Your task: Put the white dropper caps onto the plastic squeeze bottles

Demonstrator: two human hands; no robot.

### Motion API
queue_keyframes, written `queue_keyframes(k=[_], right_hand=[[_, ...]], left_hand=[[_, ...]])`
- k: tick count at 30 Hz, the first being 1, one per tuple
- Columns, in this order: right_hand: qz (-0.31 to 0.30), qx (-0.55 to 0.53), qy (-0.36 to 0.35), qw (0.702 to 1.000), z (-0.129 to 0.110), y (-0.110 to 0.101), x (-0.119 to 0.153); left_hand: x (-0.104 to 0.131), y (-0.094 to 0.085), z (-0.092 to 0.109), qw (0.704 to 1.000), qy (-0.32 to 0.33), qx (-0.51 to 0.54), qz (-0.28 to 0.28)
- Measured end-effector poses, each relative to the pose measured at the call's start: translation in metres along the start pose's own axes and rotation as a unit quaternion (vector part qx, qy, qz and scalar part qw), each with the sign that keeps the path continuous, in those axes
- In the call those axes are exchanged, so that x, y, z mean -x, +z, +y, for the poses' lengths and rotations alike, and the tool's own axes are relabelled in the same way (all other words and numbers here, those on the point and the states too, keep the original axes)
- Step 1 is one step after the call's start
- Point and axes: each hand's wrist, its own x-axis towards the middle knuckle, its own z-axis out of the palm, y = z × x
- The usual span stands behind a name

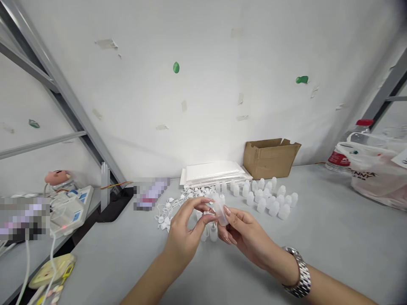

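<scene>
A small translucent white bottle [221, 213] is held tilted above the grey table [244, 271]. My right hand [243, 228] grips its lower right side between thumb and fingers. My left hand [190, 226] is closed at its left side, thumb and fingertips pressed near the bottle's upper part; a thin nozzle shows at the top. Beneath and behind my hands stand a few similar bottles [213, 233], partly hidden. White caps with looped straps [163, 220] lie in a loose pile behind my left hand. Several frosted white bottles [274, 207] stand grouped to the right.
Behind the pile are stacked white packets [213, 171] and an open cardboard box [270, 159] against the wall. A plastic bag [375, 173] and a red-capped bottle [338, 159] stand far right. At left are a power strip [79, 216] with cables and a yellow item [51, 271].
</scene>
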Motion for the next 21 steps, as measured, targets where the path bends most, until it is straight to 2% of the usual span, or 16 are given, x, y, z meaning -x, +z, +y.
queue_keyframes(k=[5,8,12,15,21], right_hand=[[-0.005,0.031,-0.012,0.999,0.001,-0.003,0.001],[-0.006,0.087,-0.034,0.996,-0.003,-0.005,0.002],[0.053,0.179,-0.094,0.978,-0.012,-0.004,0.004],[0.089,0.231,-0.117,0.962,-0.012,-0.003,0.006],[0.088,0.264,-0.132,0.951,-0.008,-0.002,0.009]], left_hand=[[0.000,-0.004,0.003,0.998,-0.042,0.035,-0.010],[-0.002,-0.007,0.006,0.994,-0.069,0.084,-0.007],[-0.007,-0.011,0.009,0.978,-0.092,0.186,0.002],[-0.009,-0.011,0.007,0.970,-0.109,0.214,-0.030],[-0.009,-0.012,0.002,0.970,-0.114,0.202,-0.077]])
